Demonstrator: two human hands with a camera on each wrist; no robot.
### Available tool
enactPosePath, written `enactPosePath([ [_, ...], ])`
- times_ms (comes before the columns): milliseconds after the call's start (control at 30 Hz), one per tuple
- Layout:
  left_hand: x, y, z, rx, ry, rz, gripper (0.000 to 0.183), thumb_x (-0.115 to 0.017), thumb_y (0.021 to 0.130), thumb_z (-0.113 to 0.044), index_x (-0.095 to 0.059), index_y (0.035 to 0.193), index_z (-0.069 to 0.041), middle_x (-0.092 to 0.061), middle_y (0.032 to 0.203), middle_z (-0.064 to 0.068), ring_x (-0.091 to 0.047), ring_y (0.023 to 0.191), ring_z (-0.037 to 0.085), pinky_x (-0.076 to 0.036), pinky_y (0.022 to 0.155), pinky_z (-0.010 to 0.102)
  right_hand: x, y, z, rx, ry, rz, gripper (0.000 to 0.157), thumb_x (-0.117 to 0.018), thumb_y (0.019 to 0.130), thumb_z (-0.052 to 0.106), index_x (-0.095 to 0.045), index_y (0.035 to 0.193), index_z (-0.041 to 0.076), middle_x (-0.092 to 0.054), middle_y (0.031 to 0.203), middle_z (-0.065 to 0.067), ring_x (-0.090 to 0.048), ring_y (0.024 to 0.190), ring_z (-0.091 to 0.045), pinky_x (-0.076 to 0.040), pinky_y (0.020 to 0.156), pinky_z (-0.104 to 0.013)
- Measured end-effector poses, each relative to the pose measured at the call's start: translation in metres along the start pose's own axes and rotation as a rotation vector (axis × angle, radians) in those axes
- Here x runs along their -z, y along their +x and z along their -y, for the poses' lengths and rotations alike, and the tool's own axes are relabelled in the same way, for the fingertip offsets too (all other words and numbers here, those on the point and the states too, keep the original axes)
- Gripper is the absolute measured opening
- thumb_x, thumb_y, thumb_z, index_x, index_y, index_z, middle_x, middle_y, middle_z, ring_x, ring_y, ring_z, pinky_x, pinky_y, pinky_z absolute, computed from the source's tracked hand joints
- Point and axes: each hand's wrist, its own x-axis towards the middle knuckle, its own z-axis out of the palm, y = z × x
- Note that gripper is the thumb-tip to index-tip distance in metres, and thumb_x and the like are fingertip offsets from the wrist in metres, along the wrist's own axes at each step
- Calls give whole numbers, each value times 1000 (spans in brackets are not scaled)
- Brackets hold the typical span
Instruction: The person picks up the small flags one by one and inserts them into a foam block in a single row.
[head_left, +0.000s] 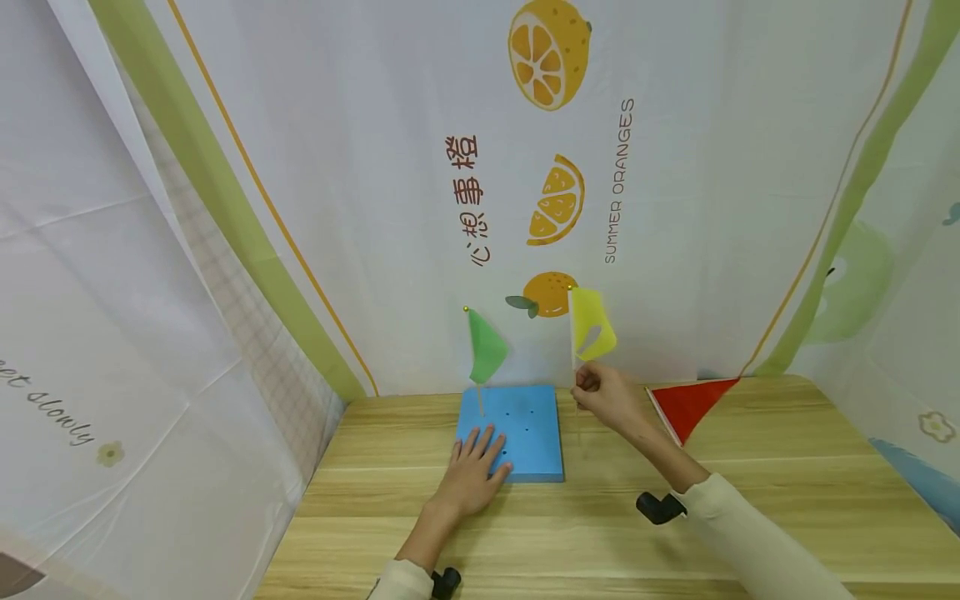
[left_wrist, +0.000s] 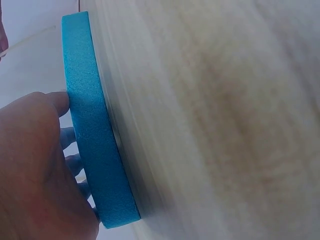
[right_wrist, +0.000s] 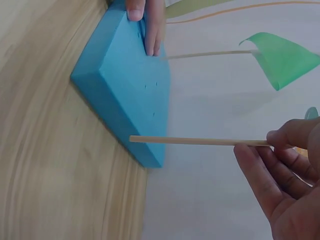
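A blue foam block (head_left: 536,454) with several small holes in its top lies on the wooden table. My left hand (head_left: 472,479) rests on its front left part with fingers spread. Behind those fingers a green flag (head_left: 488,347) stands upright, its thin stick in the block. My right hand (head_left: 611,398) pinches the wooden stick (right_wrist: 195,141) of a yellow flag (head_left: 592,321) between thumb and fingers. That stick points downward, and its lower end is free, just right of the block in the head view. In the left wrist view the left thumb touches the block's edge.
A red triangular flag (head_left: 693,404) lies at the table's back right, beyond the right forearm. A white curtain (head_left: 405,208) printed with oranges hangs behind the wooden table (head_left: 600,533). More printed cloth hangs at both sides.
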Motion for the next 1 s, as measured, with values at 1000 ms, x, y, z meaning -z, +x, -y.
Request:
enactPosePath([
  [1000, -11, 5, 10, 4, 8, -22, 62, -44, 114, -48, -40, 167, -16, -26, 177, 12, -20, 165, 42, -18, 132, 67, -40, 35, 27, 115, -14, -27, 7, -77, 95, 7, -71, 95, 3, -76, 90, -10, -77, 81, -22, -66, 74, -36],
])
